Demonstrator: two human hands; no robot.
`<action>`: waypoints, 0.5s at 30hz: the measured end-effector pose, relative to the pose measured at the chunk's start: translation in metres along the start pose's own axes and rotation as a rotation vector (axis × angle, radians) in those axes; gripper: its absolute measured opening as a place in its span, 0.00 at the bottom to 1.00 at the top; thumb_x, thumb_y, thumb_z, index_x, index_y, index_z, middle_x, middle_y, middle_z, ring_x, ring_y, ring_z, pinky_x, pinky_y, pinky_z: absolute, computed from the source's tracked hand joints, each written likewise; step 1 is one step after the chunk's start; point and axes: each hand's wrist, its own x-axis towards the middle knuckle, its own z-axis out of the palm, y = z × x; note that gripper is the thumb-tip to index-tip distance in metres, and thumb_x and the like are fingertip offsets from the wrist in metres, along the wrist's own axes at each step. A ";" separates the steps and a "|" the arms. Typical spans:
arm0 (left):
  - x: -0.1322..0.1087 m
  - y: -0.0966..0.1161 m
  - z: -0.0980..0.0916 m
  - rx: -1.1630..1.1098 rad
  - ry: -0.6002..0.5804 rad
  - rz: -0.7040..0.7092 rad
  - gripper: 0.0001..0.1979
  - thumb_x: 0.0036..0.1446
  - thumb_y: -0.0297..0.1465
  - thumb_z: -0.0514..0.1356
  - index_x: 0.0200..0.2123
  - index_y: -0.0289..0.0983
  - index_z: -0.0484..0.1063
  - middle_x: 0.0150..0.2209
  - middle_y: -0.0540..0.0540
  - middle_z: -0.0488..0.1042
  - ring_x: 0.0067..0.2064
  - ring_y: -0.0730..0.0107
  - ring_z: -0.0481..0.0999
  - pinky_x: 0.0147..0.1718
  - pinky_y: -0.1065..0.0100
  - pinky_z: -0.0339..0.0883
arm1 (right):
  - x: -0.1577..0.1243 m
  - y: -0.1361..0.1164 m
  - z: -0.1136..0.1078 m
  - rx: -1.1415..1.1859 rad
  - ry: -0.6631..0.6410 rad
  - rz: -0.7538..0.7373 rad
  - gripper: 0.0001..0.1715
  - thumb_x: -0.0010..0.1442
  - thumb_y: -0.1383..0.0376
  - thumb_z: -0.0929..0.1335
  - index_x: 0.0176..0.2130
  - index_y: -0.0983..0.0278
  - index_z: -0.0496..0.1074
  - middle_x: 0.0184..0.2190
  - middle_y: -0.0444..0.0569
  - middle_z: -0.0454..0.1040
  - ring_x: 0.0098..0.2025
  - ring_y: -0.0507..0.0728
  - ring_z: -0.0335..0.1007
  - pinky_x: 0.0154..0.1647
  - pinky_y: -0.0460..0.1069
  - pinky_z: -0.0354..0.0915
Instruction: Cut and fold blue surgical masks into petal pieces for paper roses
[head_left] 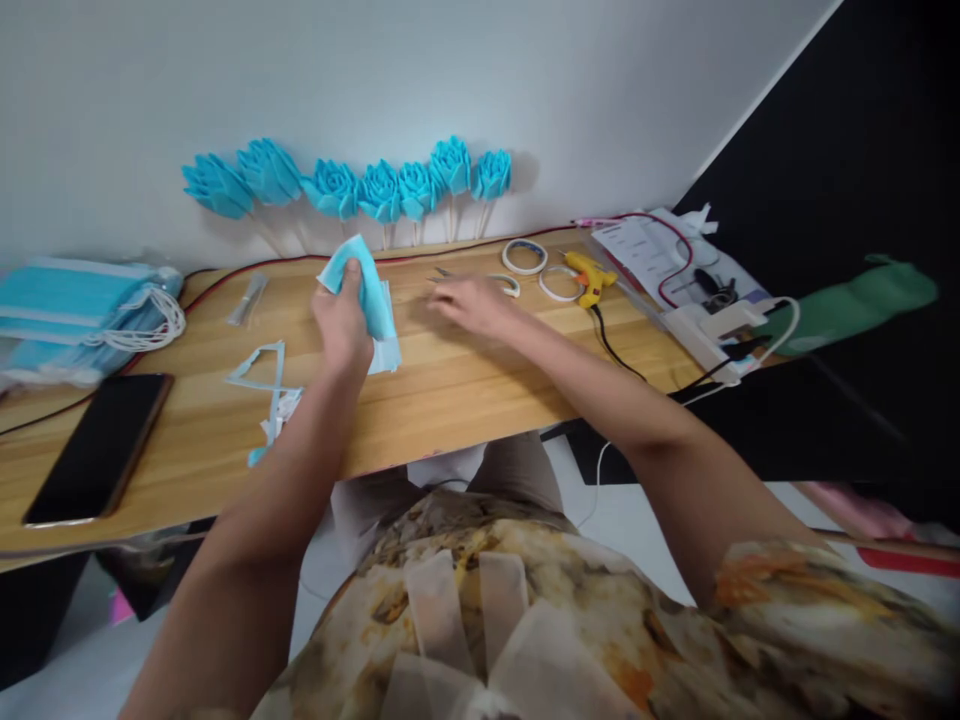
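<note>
My left hand [343,318] is closed on light blue face mask fabric [363,262], the thumb pressed on its front. More blue fabric [386,352] shows just behind and below the hand; whether it is joined to the held piece I cannot tell. To the right, my right hand [471,302] hovers low over the table, fingers bent and slightly blurred. Scissors [513,286] lie right behind that hand, their tips and part of a pale handle showing, the middle hidden. Blue fabric flowers [381,190] on sticks lean in a row along the wall.
Face masks [71,300] are piled at the left, near a phone [101,445]. Cut strips [277,385] lie by my left forearm. Tape rolls [524,257] and a yellow glue gun [591,280] sit at the right, beside a power strip [705,335] and cables.
</note>
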 end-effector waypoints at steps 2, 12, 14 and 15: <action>0.006 -0.003 -0.004 0.019 -0.020 -0.027 0.27 0.48 0.58 0.70 0.33 0.41 0.71 0.29 0.54 0.74 0.45 0.67 0.75 0.39 0.66 0.67 | -0.002 0.018 -0.006 -0.159 0.073 0.065 0.06 0.66 0.64 0.71 0.39 0.63 0.80 0.39 0.55 0.81 0.41 0.61 0.72 0.44 0.54 0.60; 0.022 -0.016 -0.011 0.001 0.030 -0.067 0.18 0.56 0.47 0.69 0.36 0.41 0.70 0.33 0.51 0.76 0.42 0.69 0.77 0.41 0.69 0.71 | -0.016 0.048 0.009 -0.366 0.087 0.228 0.16 0.67 0.67 0.66 0.51 0.66 0.79 0.36 0.59 0.83 0.34 0.60 0.73 0.36 0.53 0.61; 0.020 -0.015 -0.010 -0.023 0.060 -0.074 0.14 0.60 0.43 0.68 0.37 0.39 0.72 0.34 0.50 0.76 0.40 0.70 0.77 0.41 0.70 0.71 | -0.015 0.045 -0.001 -0.387 -0.007 0.240 0.20 0.66 0.64 0.68 0.55 0.64 0.78 0.40 0.58 0.83 0.36 0.61 0.74 0.36 0.52 0.62; 0.019 -0.014 -0.010 -0.036 0.074 -0.082 0.12 0.61 0.41 0.67 0.37 0.39 0.73 0.34 0.50 0.76 0.39 0.70 0.77 0.42 0.69 0.72 | -0.015 0.043 -0.007 -0.405 -0.066 0.261 0.21 0.66 0.63 0.68 0.57 0.64 0.77 0.42 0.58 0.83 0.38 0.62 0.75 0.36 0.52 0.62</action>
